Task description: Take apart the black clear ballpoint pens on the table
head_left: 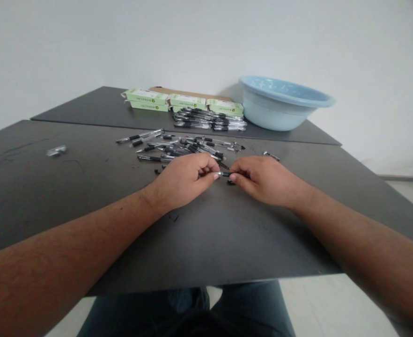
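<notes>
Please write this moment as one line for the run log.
left hand: holds pen | right hand: holds same pen | beyond hands: loose pens | farther back: boxes, basin

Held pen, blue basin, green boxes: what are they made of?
Held pen: probably plastic; one shiny, clear-looking stretch and a dark one, mostly covered.
Blue basin: likely moulded plastic, satin; smooth wall, outturned rim.
Green boxes: likely printed card; flat faces, straight folds, lettering. Coating unclear.
</notes>
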Action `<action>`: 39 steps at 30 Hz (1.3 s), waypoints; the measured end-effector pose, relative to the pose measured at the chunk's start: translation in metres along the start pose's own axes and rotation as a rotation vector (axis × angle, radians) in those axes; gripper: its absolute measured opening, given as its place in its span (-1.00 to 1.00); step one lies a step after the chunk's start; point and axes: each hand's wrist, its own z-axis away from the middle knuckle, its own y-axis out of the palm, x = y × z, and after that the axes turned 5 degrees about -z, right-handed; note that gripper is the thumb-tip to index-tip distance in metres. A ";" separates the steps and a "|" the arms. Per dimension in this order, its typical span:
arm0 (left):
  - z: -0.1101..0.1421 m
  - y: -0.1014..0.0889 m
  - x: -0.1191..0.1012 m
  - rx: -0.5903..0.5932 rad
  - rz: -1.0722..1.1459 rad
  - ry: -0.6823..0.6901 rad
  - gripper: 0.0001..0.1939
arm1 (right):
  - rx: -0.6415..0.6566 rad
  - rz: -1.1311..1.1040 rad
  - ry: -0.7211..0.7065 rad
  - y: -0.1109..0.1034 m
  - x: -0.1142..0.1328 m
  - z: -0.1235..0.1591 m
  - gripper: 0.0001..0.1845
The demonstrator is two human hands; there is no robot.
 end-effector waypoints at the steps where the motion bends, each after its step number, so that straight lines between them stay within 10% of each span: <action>1: 0.000 0.000 0.000 0.000 0.001 0.002 -0.90 | 0.002 -0.002 -0.007 0.000 0.000 0.000 -0.83; 39: -0.001 -0.002 -0.001 0.011 -0.007 0.018 -0.91 | 0.008 -0.004 0.011 0.001 0.000 0.000 -0.82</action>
